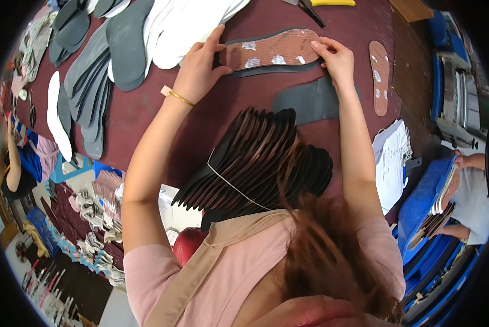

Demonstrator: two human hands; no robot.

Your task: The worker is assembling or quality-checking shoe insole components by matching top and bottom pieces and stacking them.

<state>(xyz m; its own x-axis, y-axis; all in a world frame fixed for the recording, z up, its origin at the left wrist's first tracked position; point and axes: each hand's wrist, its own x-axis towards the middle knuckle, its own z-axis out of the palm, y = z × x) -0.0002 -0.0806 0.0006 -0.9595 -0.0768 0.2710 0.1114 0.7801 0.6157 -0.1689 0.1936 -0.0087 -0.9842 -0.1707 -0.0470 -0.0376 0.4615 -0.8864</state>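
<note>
A brown insole point(269, 54) with several white patches lies lengthwise across a dark grey insole point(288, 70), whose edge shows around it. My left hand point(201, 65) is at the left end, fingers spread, its thumb touching the near edge. At the right end, my right hand point(336, 60) pinches the brown insole between thumb and fingers. Under my right wrist lies another dark grey insole point(304, 101), partly covered by the arm. Closer to my body rests a bundle of black and brown insoles point(244, 158), tied with a pale cord.
Grey insoles point(127, 49) and white insoles point(184, 27) are piled at the back left of the maroon table point(146, 120). A single brown insole point(379, 79) lies on the right, near papers point(389, 158). Beyond, another person's hands hold a blue bin point(424, 201) of insoles.
</note>
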